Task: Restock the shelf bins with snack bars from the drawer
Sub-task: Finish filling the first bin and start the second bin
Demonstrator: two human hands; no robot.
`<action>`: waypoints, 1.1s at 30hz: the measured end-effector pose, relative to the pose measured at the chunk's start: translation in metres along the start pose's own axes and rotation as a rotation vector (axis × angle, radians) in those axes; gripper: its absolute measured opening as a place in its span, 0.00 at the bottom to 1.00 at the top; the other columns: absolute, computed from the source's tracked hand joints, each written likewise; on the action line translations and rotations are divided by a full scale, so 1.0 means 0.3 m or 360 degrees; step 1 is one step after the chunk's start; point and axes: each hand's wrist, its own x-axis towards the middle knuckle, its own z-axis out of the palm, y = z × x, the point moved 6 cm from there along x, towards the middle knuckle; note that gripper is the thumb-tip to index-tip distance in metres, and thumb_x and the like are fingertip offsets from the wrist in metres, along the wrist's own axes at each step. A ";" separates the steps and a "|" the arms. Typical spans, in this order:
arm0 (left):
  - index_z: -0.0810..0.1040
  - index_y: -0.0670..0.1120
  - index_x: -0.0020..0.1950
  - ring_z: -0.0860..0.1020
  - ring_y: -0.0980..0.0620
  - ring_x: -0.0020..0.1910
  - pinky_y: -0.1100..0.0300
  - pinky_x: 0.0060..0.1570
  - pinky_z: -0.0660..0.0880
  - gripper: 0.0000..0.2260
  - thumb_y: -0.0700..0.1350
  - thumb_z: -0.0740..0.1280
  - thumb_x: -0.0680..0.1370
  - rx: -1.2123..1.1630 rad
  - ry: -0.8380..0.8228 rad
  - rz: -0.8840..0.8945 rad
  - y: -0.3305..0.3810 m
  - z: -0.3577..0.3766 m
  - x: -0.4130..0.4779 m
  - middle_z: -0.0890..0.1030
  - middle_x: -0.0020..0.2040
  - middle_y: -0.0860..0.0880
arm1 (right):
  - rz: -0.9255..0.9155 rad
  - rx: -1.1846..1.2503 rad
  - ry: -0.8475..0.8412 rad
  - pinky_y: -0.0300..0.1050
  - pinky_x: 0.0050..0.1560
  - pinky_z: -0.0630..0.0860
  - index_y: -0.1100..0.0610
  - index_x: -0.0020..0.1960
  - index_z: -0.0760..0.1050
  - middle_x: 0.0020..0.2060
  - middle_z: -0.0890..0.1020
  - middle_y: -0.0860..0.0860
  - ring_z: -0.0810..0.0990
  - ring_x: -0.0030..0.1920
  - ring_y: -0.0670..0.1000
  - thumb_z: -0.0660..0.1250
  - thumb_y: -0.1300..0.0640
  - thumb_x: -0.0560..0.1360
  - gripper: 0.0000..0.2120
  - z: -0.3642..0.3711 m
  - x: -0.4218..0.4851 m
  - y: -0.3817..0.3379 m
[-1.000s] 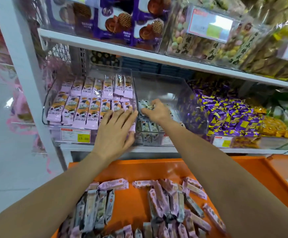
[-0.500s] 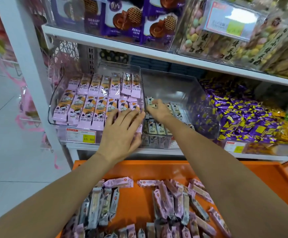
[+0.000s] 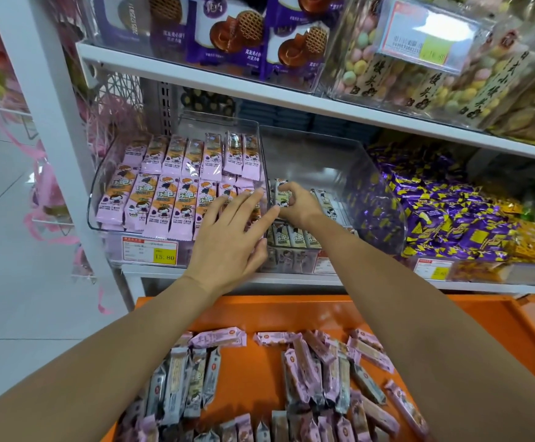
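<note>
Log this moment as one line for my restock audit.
right hand: setting grey-wrapped snack bar in middle clear plastic bin | left hand: open, over bin fronts | orange drawer: bars remain

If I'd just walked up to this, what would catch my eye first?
Probably the two bare arms reaching up to the middle shelf: the left hand spread flat at the front of the clear bins, the right hand pinching a pale snack bar inside the half-filled bin. Next, the bright orange drawer below, strewn with loose pink-wrapped bars, and the neat rows of pink bars in the left bin.
</note>
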 end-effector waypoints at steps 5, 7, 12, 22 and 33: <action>0.75 0.45 0.69 0.74 0.40 0.65 0.43 0.66 0.65 0.22 0.48 0.56 0.78 -0.0022 -0.0037 -0.0013 -0.002 0.002 0.008 0.74 0.69 0.39 | 0.0000 -0.0005 0.0034 0.41 0.40 0.69 0.53 0.68 0.70 0.49 0.72 0.50 0.72 0.48 0.51 0.69 0.53 0.77 0.20 -0.001 0.001 -0.010; 0.75 0.45 0.69 0.74 0.41 0.65 0.43 0.66 0.65 0.22 0.49 0.56 0.78 -0.0033 -0.0044 -0.0015 -0.004 0.002 0.009 0.74 0.69 0.40 | 0.0031 0.0021 0.0066 0.43 0.43 0.70 0.53 0.65 0.72 0.46 0.73 0.48 0.73 0.46 0.51 0.72 0.54 0.74 0.21 0.000 0.001 -0.006; 0.77 0.44 0.66 0.74 0.41 0.66 0.43 0.67 0.65 0.20 0.49 0.58 0.77 -0.0081 0.0003 -0.0003 0.009 -0.007 0.023 0.74 0.69 0.40 | 0.0146 0.0059 0.0357 0.44 0.46 0.75 0.55 0.63 0.73 0.53 0.80 0.54 0.79 0.47 0.53 0.71 0.58 0.74 0.18 -0.080 -0.014 0.044; 0.75 0.42 0.68 0.73 0.43 0.67 0.44 0.69 0.65 0.22 0.50 0.55 0.78 -0.0074 -0.0028 -0.0022 0.022 0.027 0.039 0.73 0.71 0.43 | 0.0505 -0.0353 0.0637 0.51 0.57 0.75 0.62 0.62 0.72 0.59 0.78 0.62 0.76 0.61 0.64 0.66 0.65 0.76 0.15 -0.259 -0.047 0.261; 0.74 0.43 0.69 0.73 0.44 0.68 0.46 0.68 0.63 0.22 0.50 0.55 0.79 -0.0030 0.0015 -0.0001 0.015 0.043 0.037 0.72 0.71 0.43 | 0.0556 -0.0501 0.0453 0.48 0.54 0.77 0.64 0.56 0.80 0.52 0.83 0.60 0.81 0.55 0.59 0.69 0.61 0.76 0.10 -0.216 -0.001 0.308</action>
